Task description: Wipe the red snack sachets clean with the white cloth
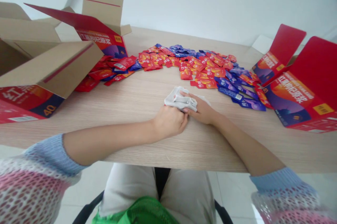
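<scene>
A crumpled white cloth lies on the wooden table just in front of me. My left hand is closed round the near end of the cloth. My right hand rests on the cloth's right side with its fingers stretched over it. Beyond the cloth, a wide band of several red sachets and blue sachets is scattered over the table.
Two open red cartons with cardboard flaps stand at the left and back left. Two more open red cartons sit at the right and behind it. My lap and a chair show below the table's near edge.
</scene>
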`<state>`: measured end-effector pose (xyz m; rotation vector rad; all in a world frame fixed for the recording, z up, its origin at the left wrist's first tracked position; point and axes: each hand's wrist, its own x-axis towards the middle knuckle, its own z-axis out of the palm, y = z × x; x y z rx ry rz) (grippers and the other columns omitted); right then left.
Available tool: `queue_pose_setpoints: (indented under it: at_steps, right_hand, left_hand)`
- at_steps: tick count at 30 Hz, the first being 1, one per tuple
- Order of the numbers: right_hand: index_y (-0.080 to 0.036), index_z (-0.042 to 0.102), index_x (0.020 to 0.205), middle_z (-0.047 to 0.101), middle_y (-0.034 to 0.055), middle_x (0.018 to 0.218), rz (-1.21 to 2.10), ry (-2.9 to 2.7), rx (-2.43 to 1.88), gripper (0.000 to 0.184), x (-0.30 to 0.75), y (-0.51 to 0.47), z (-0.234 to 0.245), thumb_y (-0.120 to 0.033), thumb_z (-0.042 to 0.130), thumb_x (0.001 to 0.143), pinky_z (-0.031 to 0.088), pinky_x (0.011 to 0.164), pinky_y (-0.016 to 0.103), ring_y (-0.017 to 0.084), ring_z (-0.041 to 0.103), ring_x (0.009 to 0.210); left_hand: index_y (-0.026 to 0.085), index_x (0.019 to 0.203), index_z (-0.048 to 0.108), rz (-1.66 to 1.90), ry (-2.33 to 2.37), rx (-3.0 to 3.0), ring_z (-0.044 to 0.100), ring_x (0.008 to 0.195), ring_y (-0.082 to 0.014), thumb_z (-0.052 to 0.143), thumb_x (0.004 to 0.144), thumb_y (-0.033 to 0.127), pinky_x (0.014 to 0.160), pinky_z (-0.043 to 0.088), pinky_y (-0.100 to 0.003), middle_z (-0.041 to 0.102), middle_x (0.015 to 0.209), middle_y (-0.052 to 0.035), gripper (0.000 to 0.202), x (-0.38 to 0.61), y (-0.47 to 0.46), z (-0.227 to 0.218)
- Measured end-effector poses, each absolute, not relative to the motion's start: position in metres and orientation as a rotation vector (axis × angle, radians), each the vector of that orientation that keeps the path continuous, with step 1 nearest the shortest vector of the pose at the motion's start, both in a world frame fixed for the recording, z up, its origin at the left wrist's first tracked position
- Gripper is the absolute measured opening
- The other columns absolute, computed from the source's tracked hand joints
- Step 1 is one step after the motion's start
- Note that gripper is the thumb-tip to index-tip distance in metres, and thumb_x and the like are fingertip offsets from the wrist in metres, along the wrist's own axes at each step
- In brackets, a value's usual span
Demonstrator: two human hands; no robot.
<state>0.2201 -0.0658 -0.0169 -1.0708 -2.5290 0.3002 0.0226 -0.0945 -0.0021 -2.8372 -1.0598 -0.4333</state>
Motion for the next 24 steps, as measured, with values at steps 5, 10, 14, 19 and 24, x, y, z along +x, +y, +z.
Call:
queue_pose_setpoints:
  at_steps: [5,10,14,19,24]
  right_hand:
    - [-0.024,0.037,0.147,0.038,0.0043,0.152,0.135,-2.639,-1.207,0.060,0.226,-0.056,-0.019,-0.051,0.042,0.094,0.024,0.115,0.051,0.027,0.027,0.143]
    - [-0.009,0.056,0.130,0.059,0.0194,0.131,-0.089,-2.447,-1.591,0.062,0.243,-0.050,-0.014,-0.056,0.036,0.094,0.016,0.115,0.057,0.033,0.049,0.128]
    - [-0.017,0.068,0.108,0.072,0.0139,0.106,-0.086,-2.312,-1.636,0.058,0.251,-0.061,0.005,-0.060,0.034,0.093,0.038,0.103,0.050,0.033,0.064,0.104]
    - [-0.024,0.055,0.133,0.061,0.0058,0.132,0.100,-2.431,-1.235,0.049,0.225,-0.082,0.011,-0.048,0.040,0.094,0.042,0.102,0.041,0.028,0.054,0.123]
    - [-0.023,0.037,0.147,0.040,0.0047,0.151,0.166,-2.587,-1.042,0.059,0.204,-0.076,-0.010,-0.047,0.043,0.094,0.021,0.117,0.046,0.024,0.031,0.142]
  left_hand:
    - [0.011,0.070,0.071,-0.390,-1.080,-2.819,0.067,0.059,-0.0238,0.032,0.096,0.029,0.057,0.050,-0.034,0.070,0.066,-0.0116,0.050,0.022,-0.097,0.000]
    - [0.009,0.084,0.070,-0.479,-0.883,-2.857,0.069,0.084,-0.0235,0.039,0.100,0.025,0.073,0.053,-0.034,0.072,0.088,-0.0124,0.038,0.017,-0.100,-0.009]
    - [0.008,0.096,0.068,-0.452,-0.746,-2.903,0.067,0.095,-0.0226,0.044,0.099,0.022,0.080,0.053,-0.034,0.071,0.099,-0.0140,0.028,0.012,-0.095,-0.013]
    - [0.010,0.095,0.069,-0.446,-0.641,-2.976,0.067,0.093,-0.0234,0.042,0.099,0.026,0.083,0.052,-0.036,0.071,0.095,-0.0131,0.031,0.005,-0.084,-0.008]
    - [0.013,0.082,0.070,-0.328,-0.586,-2.970,0.067,0.073,-0.0229,0.043,0.096,0.030,0.073,0.050,-0.036,0.070,0.075,-0.0109,0.035,0.002,-0.075,0.002]
